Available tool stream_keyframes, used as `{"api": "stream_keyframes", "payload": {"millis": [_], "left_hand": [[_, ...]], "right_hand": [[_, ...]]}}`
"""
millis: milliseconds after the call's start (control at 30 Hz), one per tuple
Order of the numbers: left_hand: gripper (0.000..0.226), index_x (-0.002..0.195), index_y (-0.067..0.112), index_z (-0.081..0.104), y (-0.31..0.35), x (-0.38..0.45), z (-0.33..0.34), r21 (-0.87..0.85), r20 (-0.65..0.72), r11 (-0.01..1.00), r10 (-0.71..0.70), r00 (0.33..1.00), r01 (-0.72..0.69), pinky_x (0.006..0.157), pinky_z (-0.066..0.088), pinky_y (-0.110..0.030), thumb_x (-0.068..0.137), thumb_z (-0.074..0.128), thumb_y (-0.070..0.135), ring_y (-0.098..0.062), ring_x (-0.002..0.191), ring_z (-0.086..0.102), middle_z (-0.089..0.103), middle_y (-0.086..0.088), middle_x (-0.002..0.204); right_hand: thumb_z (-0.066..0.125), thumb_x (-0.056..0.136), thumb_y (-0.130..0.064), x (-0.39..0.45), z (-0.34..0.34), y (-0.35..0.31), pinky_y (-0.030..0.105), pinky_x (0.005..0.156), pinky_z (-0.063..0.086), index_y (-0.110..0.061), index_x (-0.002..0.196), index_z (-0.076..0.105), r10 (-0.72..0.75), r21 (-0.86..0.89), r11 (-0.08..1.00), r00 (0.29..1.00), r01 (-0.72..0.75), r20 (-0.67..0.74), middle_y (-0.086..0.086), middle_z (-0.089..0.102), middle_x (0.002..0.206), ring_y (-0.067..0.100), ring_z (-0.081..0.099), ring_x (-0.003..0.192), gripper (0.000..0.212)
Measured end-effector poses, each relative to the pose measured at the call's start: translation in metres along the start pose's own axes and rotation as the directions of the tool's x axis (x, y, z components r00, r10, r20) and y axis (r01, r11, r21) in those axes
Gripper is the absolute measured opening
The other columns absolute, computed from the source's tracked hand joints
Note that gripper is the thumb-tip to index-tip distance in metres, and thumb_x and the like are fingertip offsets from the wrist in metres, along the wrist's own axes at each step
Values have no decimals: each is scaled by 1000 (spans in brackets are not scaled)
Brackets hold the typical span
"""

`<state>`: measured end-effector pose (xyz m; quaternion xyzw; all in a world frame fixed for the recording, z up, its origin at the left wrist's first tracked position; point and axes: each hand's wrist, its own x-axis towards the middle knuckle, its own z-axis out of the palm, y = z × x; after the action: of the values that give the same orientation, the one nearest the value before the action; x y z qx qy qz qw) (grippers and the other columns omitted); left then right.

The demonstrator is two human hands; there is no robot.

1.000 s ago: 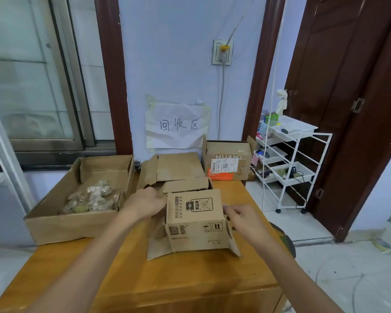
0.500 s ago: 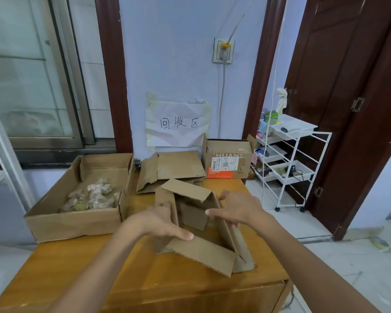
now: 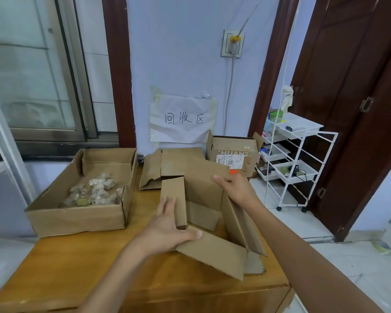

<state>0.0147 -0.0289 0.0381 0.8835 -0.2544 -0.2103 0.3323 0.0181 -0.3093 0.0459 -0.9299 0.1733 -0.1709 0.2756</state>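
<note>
**Box rolled mouth-up, flaps going wide**

A second ago the small cardboard box (image 3: 203, 213) stood with its printed face towards us; now it has been tipped over and sits mouth-up in the middle of the wooden table (image 3: 77, 267), flaps splayed. The left hand (image 3: 167, 231) pinches the near-left corner, thumb across the near flap (image 3: 212, 254) and fingers up the outside of the left flap (image 3: 174, 195). The right hand (image 3: 239, 188) has jumped from the box's side to the far flap (image 3: 203, 177) and hooks over its edge, pulling it back. It looks like the opening-out step before flattening, with pressing down still to come. A flattened cardboard sheet (image 3: 178, 159) just behind hints at where it will end up. The large carton (image 3: 77, 218) of wrapped packets sits untouched on the left.
</note>
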Motion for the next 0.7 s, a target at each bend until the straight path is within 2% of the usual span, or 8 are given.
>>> {"api": "stream_keyframes", "payload": {"millis": [100, 200, 267, 367, 433, 500, 600, 700], "left_hand": [[117, 165, 31, -3, -3, -14, -3, -328, -300, 934, 39, 953, -141, 98, 48, -14, 82, 66, 75, -16, 154, 15, -13, 21, 168], [74, 158, 37, 25, -5, -23, -11, -681, -453, 707, -198, 869, -194, 110, 46, -41, 96, 45, 71, -19, 142, 43, 28, 7, 164], [69, 155, 37, 33, -6, -27, -12, -840, -342, 522, -292, 893, -150, 105, 48, -54, 97, 43, 73, -21, 129, 51, 38, 5, 157], [85, 157, 37, 32, -4, -32, -9, -924, -146, 381, -287, 947, -27, 99, 50, -66, 86, 56, 77, -37, 133, 52, 39, -3, 155], [87, 152, 25, 41, 5, -33, -12, -985, 57, 154, -163, 985, 83, 92, 54, -68, 85, 61, 75, -44, 123, 63, 53, -14, 147], [76, 138, 13, 56, 6, -30, -14, -985, 168, 22, -30, 985, 169, 86, 59, -59, 89, 57, 71, -42, 113, 70, 68, -21, 131], [70, 131, 8, 64, -10, -18, -16, -988, 145, 46, -75, 987, 149, 96, 57, -53, 85, 70, 61, -41, 117, 68, 69, -24, 127], [67, 123, 4, 71, -19, -16, -15, -944, 66, 308, -183, 981, 121, 89, 58, -47, 70, 86, 41, -34, 99, 73, 72, -22, 121]], "right_hand": [[54, 98, -67, -4, -21, -17, 33, 53, 29, -21, 55, 37, -108, -17, 994, 977, 107, -186, -4, 42, 50, 17, 42, 49, 65], [61, 99, -59, -12, -54, -35, 35, 53, 26, -22, 52, 29, -141, 51, 984, 927, 168, -347, -7, 33, 47, 16, 35, 47, 67], [63, 98, -58, -23, -72, -42, 36, 53, 29, -19, 52, 29, -89, 214, 958, 910, 189, -405, -3, 33, 46, 18, 37, 44, 69], [67, 98, -52, -56, -74, -49, 30, 53, 48, -12, 63, 56, 94, 554, 822, 926, 136, -366, 7, 54, 58, 19, 60, 49, 54], [71, 98, -44, -82, -57, -48, 34, 60, 60, -17, 91, 73, 171, 725, 684, 949, 80, -266, 7, 72, 81, 16, 71, 67, 28], [72, 98, -40, -107, -36, -39, 38, 70, 64, -19, 118, 74, 203, 772, 636, 966, -7, -158, 9, 76, 98, 14, 73, 75, 29], [69, 101, -22, -140, -12, -16, 32, 70, 63, -15, 129, 69, 222, 778, 615, 975, -127, -16, 7, 77, 110, 13, 74, 88, 28], [63, 102, -7, -161, -10, 9, 38, 82, 59, -12, 136, 59, 87, 811, 530, 967, -248, 239, 1, 73, 131, 16, 71, 117, 35]]}}
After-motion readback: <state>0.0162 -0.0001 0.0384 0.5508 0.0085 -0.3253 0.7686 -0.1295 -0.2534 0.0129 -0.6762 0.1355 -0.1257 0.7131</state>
